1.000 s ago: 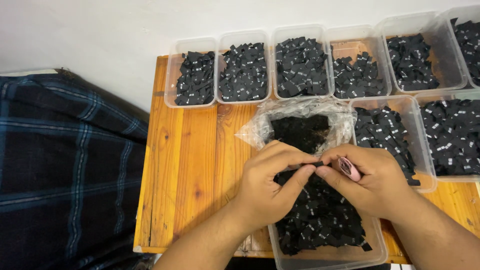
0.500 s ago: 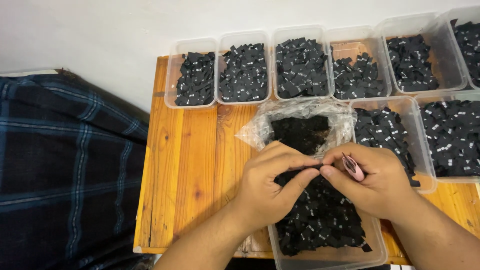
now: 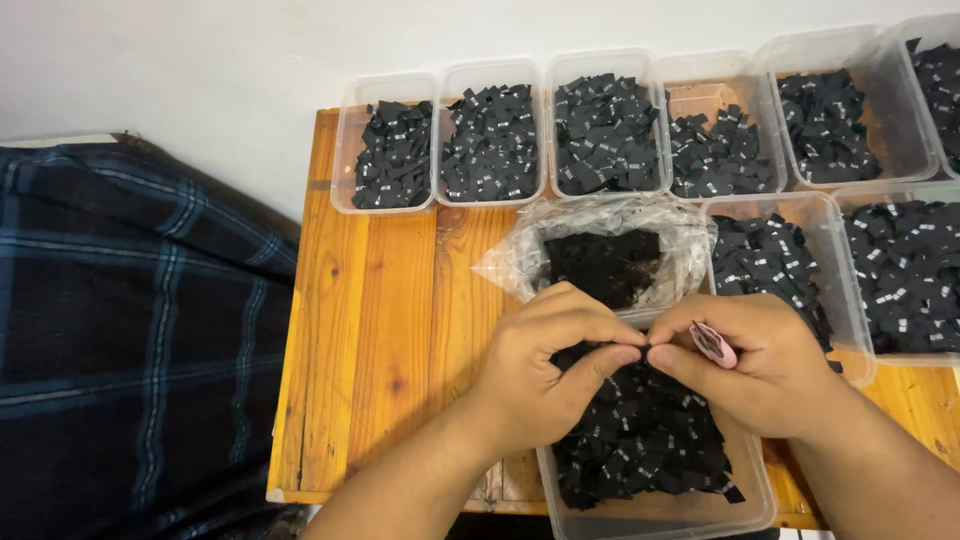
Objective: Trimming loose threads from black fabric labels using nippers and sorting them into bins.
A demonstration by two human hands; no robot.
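Black label pieces (image 3: 640,440) filled the clear tub (image 3: 655,515) under your hands; your left hand (image 3: 540,375) and right hand (image 3: 760,370) met fingertip to fingertip, pinching one between them, a pink tool (image 3: 713,343) tucked in your right palm, keeping fingertips free.

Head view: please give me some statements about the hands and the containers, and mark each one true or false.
1. The left hand and right hand meet fingertip to fingertip. True.
2. The right hand holds a pink object. True.
3. The hands are over an empty container. False: the clear plastic container below them holds small black labels.
4. The table is glass. False: the wooden table shows knots and grain.
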